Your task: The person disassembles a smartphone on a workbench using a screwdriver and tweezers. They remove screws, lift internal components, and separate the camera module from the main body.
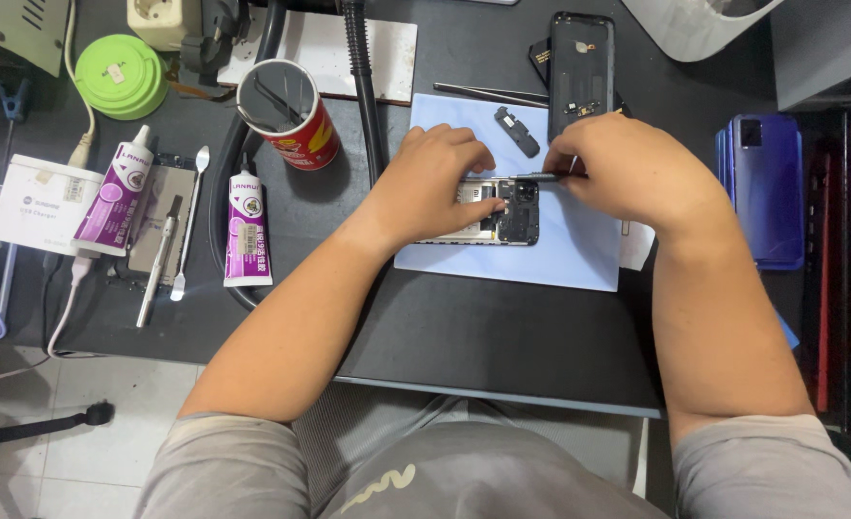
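Observation:
An opened smartphone (514, 213) with its back removed lies on a pale blue mat (560, 252) on the dark desk. My left hand (430, 183) rests on the phone and pins it down, fingers curled over its upper edge. My right hand (627, 168) grips a thin metal tool (533, 177), probably tweezers, whose tip reaches over the phone's top edge. A small black cover part (517, 131) lies loose on the mat behind the phone. The phone's black back frame (581, 69) lies farther back.
Two purple-and-white glue tubes (118, 192) (247, 231), a second phone panel with metal pry tools (166, 255), a red cup (291, 113) of tools and a green round container (121, 75) sit left. A blue phone (764, 187) lies right. Long tweezers (491, 93) lie behind the mat.

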Demonstrator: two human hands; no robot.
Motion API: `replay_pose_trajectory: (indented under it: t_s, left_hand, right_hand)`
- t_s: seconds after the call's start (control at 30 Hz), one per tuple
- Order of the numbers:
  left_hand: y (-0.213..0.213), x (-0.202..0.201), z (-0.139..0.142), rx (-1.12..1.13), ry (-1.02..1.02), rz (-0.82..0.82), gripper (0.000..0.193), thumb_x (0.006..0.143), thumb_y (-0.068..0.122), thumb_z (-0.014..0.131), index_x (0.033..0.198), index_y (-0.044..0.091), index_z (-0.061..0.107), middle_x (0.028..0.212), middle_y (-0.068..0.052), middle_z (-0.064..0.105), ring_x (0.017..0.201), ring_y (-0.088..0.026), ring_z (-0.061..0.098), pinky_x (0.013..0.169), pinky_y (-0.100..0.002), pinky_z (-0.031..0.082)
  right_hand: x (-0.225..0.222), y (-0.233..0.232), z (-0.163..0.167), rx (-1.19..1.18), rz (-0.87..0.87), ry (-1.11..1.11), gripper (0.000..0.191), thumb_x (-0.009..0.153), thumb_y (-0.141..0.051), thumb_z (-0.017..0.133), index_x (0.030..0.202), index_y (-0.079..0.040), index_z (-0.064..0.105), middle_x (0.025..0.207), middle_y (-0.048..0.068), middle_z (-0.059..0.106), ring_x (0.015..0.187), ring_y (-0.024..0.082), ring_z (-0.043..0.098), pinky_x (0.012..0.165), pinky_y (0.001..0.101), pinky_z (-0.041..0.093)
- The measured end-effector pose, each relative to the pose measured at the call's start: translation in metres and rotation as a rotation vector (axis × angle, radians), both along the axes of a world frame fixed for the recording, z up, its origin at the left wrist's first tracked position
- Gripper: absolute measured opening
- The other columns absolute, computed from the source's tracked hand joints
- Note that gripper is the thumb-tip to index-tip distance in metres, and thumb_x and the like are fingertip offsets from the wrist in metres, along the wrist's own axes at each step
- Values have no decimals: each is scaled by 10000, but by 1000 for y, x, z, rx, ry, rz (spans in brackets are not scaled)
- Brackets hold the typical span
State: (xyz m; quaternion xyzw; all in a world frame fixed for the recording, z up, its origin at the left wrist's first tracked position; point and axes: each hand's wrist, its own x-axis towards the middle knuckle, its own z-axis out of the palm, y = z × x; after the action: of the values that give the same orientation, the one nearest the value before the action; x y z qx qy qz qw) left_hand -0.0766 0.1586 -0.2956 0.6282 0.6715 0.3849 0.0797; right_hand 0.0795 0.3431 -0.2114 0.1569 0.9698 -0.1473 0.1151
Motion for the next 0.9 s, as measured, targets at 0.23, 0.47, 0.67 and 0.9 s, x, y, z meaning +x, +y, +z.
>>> replay_pose_trajectory:
  t_s: [0.23, 0.47, 0.67, 0.9]
  left_hand:
    - [0, 0, 0, -11, 10, 2, 338, 801, 359, 846, 964, 93, 718, 973, -40, 697, 988, -264, 634, 854, -431, 411]
    - [1, -1, 0, -19, 15, 0, 333, 800, 348, 843, 966, 87, 720, 969, -41, 700, 983, -261, 636, 851, -428, 413]
    - [1, 0, 1, -20, 7, 0, 318, 808, 344, 841, 959, 92, 721, 945, -33, 698, 972, -253, 637, 841, -426, 412]
    - [2, 1, 2, 33, -35, -8, 207, 845, 287, 816, 910, 112, 725, 867, -9, 690, 911, -237, 637, 817, -416, 418]
  right_hand:
    - [-2, -2, 3, 8, -35, -70, 232, 794, -70, 709, 1012, -105, 779, 944, 113, 769, 868, 312, 729, 774, 424, 570]
    - [-2, -4, 4, 16, -33, -57, 251, 784, -46, 691, 1014, -99, 776, 944, 117, 768, 879, 315, 730, 780, 428, 571]
    - [-2, -3, 2, 20, -22, -39, 265, 791, -48, 689, 1040, -94, 769, 956, 125, 767, 882, 327, 724, 781, 433, 565]
    - [-1, 0, 2, -94, 45, 30, 274, 789, -28, 675, 1052, -53, 751, 962, 141, 764, 870, 319, 728, 780, 415, 565]
